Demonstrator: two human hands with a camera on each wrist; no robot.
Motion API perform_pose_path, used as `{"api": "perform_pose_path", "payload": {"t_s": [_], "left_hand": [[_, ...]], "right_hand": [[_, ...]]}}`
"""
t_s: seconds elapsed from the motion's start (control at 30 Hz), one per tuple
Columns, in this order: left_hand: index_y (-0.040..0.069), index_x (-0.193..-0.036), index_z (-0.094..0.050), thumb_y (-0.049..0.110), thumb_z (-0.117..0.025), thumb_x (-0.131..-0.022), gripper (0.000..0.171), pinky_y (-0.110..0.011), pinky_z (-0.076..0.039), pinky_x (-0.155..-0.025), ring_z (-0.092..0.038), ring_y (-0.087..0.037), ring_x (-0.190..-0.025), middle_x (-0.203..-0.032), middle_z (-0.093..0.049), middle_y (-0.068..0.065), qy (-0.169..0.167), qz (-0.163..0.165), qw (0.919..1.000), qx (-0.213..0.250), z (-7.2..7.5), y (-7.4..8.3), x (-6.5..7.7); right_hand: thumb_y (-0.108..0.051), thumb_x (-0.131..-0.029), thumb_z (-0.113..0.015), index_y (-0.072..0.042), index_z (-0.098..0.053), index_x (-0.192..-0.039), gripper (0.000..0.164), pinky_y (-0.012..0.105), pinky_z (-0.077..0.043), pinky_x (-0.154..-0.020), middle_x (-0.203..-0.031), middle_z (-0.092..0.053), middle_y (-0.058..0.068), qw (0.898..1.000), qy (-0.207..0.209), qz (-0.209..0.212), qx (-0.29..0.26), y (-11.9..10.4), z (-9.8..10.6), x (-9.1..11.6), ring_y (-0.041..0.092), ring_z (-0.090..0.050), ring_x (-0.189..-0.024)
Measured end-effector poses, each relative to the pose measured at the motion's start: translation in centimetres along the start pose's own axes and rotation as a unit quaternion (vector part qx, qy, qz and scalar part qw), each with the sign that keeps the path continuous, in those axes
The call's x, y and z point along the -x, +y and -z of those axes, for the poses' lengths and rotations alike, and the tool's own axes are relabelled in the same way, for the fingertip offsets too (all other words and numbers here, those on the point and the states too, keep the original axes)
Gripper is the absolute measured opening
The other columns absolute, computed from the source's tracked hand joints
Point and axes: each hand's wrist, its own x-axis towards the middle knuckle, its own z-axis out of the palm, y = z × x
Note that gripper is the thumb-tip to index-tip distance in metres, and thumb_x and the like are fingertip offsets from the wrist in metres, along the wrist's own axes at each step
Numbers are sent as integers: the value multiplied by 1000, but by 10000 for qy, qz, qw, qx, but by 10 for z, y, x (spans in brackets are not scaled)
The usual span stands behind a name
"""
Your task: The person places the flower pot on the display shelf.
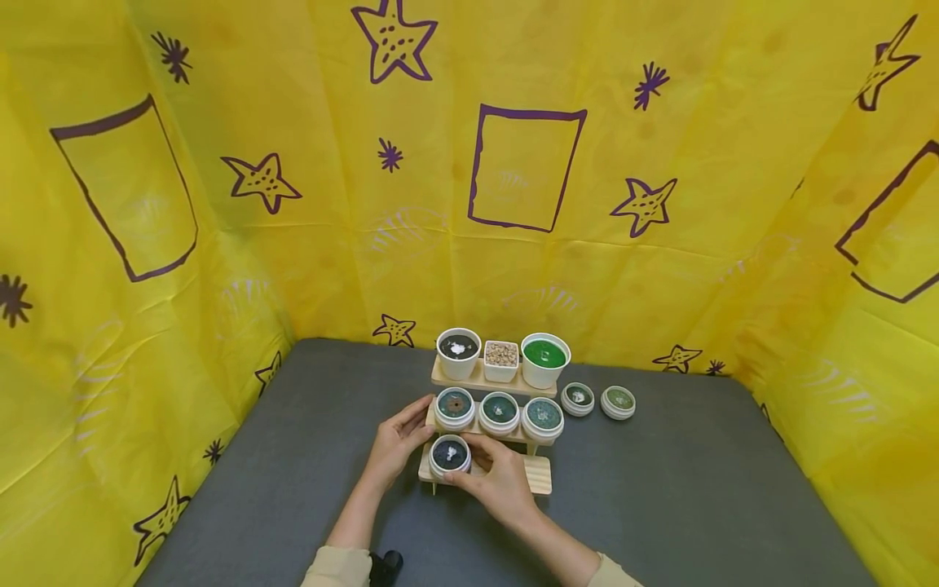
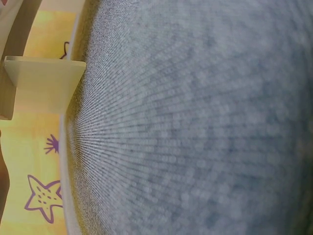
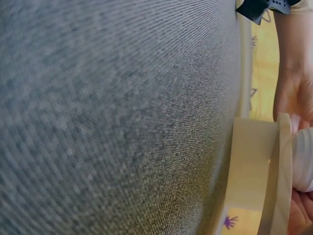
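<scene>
My right hand (image 1: 502, 483) grips a small round white pot (image 1: 449, 455) with a dark filling and a white patch on top. Its thumb lies at the pot's front, its fingers at the far right side. The pot is at the left of the lowest step of a pale wooden tiered stand (image 1: 538, 475); the right wrist view shows its ribbed white side (image 3: 304, 159) close to the board. With thumb and fingertips, my left hand (image 1: 396, 440) holds the left end of the stand's middle step, beside a pot with blue-green filling and a brown centre (image 1: 455, 405).
Two more blue-green pots (image 1: 500, 411) stand on the middle step. The top step carries a black-filled cup (image 1: 458, 352), a square cup of beige bits (image 1: 501, 359) and a green-filled cup (image 1: 545, 357). Two small pots (image 1: 618, 402) sit right of the stand on the grey table (image 1: 682, 489).
</scene>
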Motion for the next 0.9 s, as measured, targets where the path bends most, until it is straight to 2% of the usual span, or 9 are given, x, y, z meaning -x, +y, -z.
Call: {"api": "perform_pose_path", "payload": {"t_s": [0.23,0.5,0.7,0.9], "left_hand": [[-12,-141,-46,-4,-63,-91,54,-7,-46,-98,-55,12,-114,-147,-46,-31,-1,31,10000,22,0,0,0],[-12,-141,-45,-4,-63,-91,54,-7,-46,-98,-55,12,-114,-147,-45,-31,-50,17,10000,53,0,-1,0],[-12,-140,-46,-5,-63,-90,54,-7,-47,-97,-56,12,-113,-147,-45,-31,-5,72,10000,60,-1,-1,-1],[-12,-140,-46,-5,-63,-90,54,-7,-47,-96,-56,13,-112,-147,-46,-31,65,100,9999,44,-1,1,0]], "right_hand": [[-26,-71,-89,-10,-69,-118,54,32,-59,-93,-117,-73,10,10000,-9,-37,0,0,0,0,26,-71,-108],[-31,-70,-89,-13,-69,-119,56,32,-60,-90,-116,-74,6,9997,-18,134,214,-1,3,-1,21,-72,-105],[-33,-68,-90,-16,-70,-119,58,33,-59,-89,-112,-76,0,9978,219,249,568,-8,11,5,16,-72,-102],[-23,-68,-91,-12,-72,-115,52,31,-60,-89,-111,-76,5,9980,515,215,306,-16,24,10,21,-72,-101]]}}
